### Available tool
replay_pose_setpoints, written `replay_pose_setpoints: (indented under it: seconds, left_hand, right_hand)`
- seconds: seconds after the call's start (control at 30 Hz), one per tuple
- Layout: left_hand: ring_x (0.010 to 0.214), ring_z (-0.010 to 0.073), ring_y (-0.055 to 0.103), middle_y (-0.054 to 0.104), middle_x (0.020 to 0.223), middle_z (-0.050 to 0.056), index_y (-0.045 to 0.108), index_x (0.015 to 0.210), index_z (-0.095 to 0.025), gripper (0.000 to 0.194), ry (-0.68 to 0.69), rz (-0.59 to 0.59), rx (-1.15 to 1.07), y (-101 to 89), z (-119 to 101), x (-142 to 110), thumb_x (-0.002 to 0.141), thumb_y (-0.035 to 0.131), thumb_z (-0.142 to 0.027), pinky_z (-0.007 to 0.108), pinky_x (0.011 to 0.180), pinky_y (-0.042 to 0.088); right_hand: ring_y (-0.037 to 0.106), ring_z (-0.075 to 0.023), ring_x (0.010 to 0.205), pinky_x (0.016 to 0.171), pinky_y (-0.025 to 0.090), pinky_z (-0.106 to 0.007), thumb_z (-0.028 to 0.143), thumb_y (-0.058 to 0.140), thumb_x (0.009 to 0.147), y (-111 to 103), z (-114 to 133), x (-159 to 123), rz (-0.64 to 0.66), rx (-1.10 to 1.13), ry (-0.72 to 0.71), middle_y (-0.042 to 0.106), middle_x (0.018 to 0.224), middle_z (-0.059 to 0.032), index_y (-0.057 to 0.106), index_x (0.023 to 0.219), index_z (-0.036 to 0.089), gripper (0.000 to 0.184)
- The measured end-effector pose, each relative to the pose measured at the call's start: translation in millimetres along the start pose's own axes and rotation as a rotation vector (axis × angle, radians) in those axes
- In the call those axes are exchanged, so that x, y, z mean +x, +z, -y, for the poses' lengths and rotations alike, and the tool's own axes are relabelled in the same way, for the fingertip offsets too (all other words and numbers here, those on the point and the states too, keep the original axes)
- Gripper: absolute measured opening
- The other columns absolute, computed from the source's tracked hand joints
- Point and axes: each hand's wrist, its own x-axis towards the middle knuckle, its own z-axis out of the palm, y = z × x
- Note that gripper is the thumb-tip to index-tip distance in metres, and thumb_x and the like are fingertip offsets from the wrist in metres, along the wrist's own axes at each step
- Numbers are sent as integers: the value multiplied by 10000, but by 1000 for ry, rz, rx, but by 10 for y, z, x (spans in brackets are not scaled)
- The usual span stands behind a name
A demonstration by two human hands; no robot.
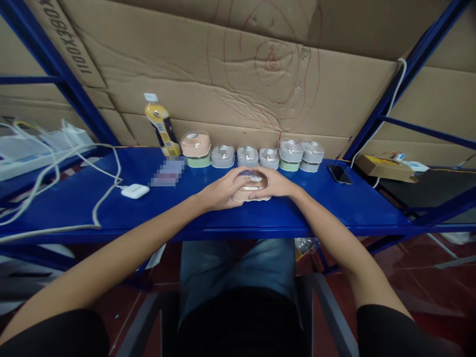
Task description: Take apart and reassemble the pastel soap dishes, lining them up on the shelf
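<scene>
A small pinkish container (256, 187) with a clear lid rests on the blue shelf near its front edge. My left hand (225, 190) is wrapped round its left side, and my right hand (278, 183) grips its right side. The fingers of both hands meet around the lid and hide part of it. Just behind stands a row of similar lidded containers: a pink one (196, 143) stacked on a green one (199, 161), several single grey ones (247, 157), and a grey one (290, 150) on a green base at the right.
At the left are a yellow drink bottle (162, 126), a blurred-out item (168, 171), a white earbud case (135, 191) and loose white cables (97, 208). On the right lie a phone (339, 174) and an opened cardboard box (386, 168). Cardboard (167, 64) walls the back.
</scene>
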Motion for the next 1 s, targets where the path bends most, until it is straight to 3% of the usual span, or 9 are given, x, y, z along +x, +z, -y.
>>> replay_pose_setpoints:
  seconds: [0.13, 0.23, 0.37, 0.43, 0.57, 0.63, 0.87, 1.0]
  left_hand:
    - [1601, 458, 534, 520, 1699, 254, 499, 1618, -200, 1010, -209, -64, -123, 70, 88, -7, 793, 972, -540, 621, 1312, 491]
    - [1481, 440, 656, 653, 1581, 239, 419, 1682, -202, 1176, -374, -55, -232, 100, 138, -6, 733, 996, -587, 607, 1233, 550]
    - [1434, 441, 684, 677, 1551, 246, 353, 1739, -192, 1312, -433, -86, -274, 97, 160, -33, 692, 1007, -636, 607, 1187, 569]
    - [1445, 439, 667, 668, 1555, 234, 398, 1737, -188, 1248, -425, -90, -243, 75, 142, -50, 733, 983, -641, 609, 1205, 556]
    - [1477, 376, 623, 639, 1530, 163, 717, 1535, -246, 665, -280, 9, -171, 25, 89, -80, 966, 806, -579, 582, 1298, 487]
    - [1491, 348, 600, 612, 1532, 144, 786, 1469, -281, 505, -228, 47, -160, 15, 79, -87, 1033, 736, -531, 571, 1321, 470]
    - [1516, 371, 567, 633, 1535, 155, 834, 1414, -260, 464, -232, 29, -140, -25, 79, -62, 1071, 656, -518, 606, 1332, 454]
    - [1474, 368, 603, 671, 1505, 151, 840, 1394, -240, 504, -335, -52, -134, -96, 164, -86, 1067, 618, -553, 586, 1297, 490]
  right_hand:
    - [707, -409, 1400, 1227, 538, -622, 671, 988, 686, 108, 36, 9, -33, -110, 8, 750, 1506, -153, 704, 1505, 254, 962]
    - [692, -429, 1418, 1230, 531, -631, 702, 982, 674, 144, 49, 16, -39, -143, -5, 740, 1513, -181, 701, 1507, 217, 1004]
    - [734, -391, 1327, 1177, 574, -594, 689, 943, 720, 56, -3, 14, -97, -75, 0, 762, 1469, -151, 707, 1462, 227, 905]
    - [756, -365, 1258, 1122, 607, -570, 683, 908, 759, -51, -69, -2, -165, 5, 38, 776, 1426, -128, 695, 1450, 243, 846]
    - [725, -374, 1314, 1134, 600, -581, 707, 871, 796, -293, -236, -46, -417, 65, 165, 762, 1421, -130, 684, 1407, 256, 782]
    - [712, -384, 1317, 1127, 601, -605, 729, 845, 830, -375, -309, -59, -510, 32, 214, 758, 1399, -139, 688, 1391, 259, 748]
    - [733, -376, 1208, 1097, 608, -614, 774, 814, 859, -397, -431, -38, -584, -32, 270, 770, 1280, -139, 670, 1390, 256, 756]
    - [757, -349, 1109, 1044, 627, -595, 754, 738, 919, -407, -450, -43, -565, 21, 301, 788, 1182, -111, 653, 1404, 260, 698]
